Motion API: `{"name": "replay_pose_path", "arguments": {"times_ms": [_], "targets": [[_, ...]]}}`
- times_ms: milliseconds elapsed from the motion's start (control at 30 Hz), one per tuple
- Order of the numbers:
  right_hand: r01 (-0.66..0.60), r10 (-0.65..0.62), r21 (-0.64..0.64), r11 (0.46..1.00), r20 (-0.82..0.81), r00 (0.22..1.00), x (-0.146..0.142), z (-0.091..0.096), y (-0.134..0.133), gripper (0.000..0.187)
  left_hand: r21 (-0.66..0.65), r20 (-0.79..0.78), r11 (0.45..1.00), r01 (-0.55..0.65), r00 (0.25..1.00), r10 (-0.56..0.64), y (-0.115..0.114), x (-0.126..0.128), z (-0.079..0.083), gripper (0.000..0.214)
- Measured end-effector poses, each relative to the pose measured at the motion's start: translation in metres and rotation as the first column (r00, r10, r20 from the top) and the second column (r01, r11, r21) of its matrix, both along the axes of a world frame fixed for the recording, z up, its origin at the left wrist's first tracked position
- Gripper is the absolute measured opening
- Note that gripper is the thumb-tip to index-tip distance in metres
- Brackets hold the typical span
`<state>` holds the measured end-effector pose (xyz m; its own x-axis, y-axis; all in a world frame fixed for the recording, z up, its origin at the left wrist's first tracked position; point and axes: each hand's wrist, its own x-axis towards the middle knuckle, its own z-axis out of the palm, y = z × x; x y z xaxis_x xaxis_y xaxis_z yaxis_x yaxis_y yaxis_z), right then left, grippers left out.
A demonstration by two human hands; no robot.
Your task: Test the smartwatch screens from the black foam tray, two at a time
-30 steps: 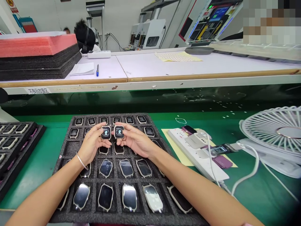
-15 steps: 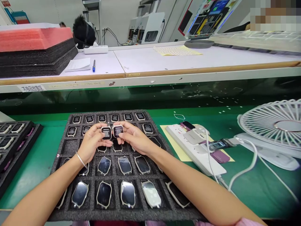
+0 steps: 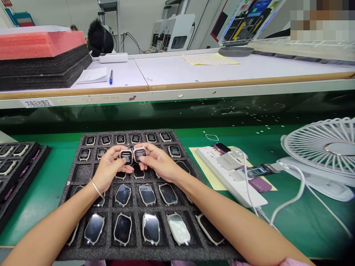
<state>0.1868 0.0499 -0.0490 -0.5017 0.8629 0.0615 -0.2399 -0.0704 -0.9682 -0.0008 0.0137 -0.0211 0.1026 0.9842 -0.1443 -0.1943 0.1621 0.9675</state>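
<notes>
Between the thumb and fingers of my left hand (image 3: 113, 162) is a smartwatch body (image 3: 126, 157) without a strap, its lit screen showing white text. My right hand (image 3: 155, 160) pinches a second smartwatch body (image 3: 139, 154) by its edge, also lit with text. The two watches are side by side, close together, faces toward me. Below them lies a dark foam tray (image 3: 108, 251) with rows of compartments. Most visible compartments hold watch bodies, such as a dark-screened watch (image 3: 122, 229); those in the far rows show text. My hands and forearms hide part of the tray.
A white power strip (image 3: 233, 177) with chargers and cables lies right of the tray, beside a white fan (image 3: 324, 147). Another foam tray (image 3: 16, 177) of watches is at left. Behind runs a raised shelf (image 3: 172, 75) bearing stacked foam (image 3: 41, 55) and a pen (image 3: 111, 77).
The left watch has tilted or shifted very slightly to the right. Both hands otherwise keep their hold, and the view has moved only a little.
</notes>
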Motion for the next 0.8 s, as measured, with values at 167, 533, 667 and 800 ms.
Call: {"name": "replay_pose_path", "arguments": {"times_ms": [167,533,667,800], "targets": [[-0.007,0.006,0.033,0.999,0.011,1.0,0.0013,-0.0023,0.0003,0.035,0.012,-0.017,1.0,-0.001,1.0,0.001,-0.0006,0.0008,-0.0013,0.036],[-0.036,0.037,0.039,0.999,-0.024,0.999,0.001,-0.0023,-0.0003,0.04,0.015,-0.008,1.0,0.001,1.0,-0.001,-0.001,0.0004,0.0004,0.037],[-0.023,0.025,0.043,0.999,-0.041,0.999,-0.0009,-0.0003,-0.0013,0.046,0.027,0.006,1.0,0.015,1.0,-0.015,-0.0017,0.0013,0.0001,0.041],[0.008,-0.008,0.009,1.0,-0.006,1.0,-0.0014,-0.001,-0.0006,0.032,-0.01,0.01,1.0,0.02,1.0,-0.02,-0.0007,0.0015,-0.0004,0.038]]}}
